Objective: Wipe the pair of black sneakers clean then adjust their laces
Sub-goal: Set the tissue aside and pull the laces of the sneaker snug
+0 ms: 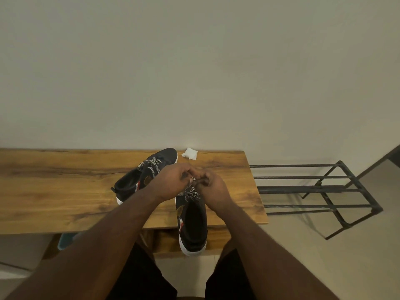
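Note:
Two black sneakers with white soles stand on a wooden table [65,187]. The near sneaker [192,228] points away from me, its heel hanging over the table's front edge. My left hand [173,182] and my right hand [213,189] meet above its tongue, and both pinch its black-and-white laces [190,193]. The far sneaker [147,174] lies angled to the left behind my left hand, its laces loosely gathered on top. A crumpled white wipe [189,153] rests by the wall, just right of the far sneaker's toe.
A black metal rack [324,189] stands on the floor right of the table. A plain wall rises directly behind the table. A teal object [65,240] shows under the table's front edge at left. My dark shorts fill the bottom of the view.

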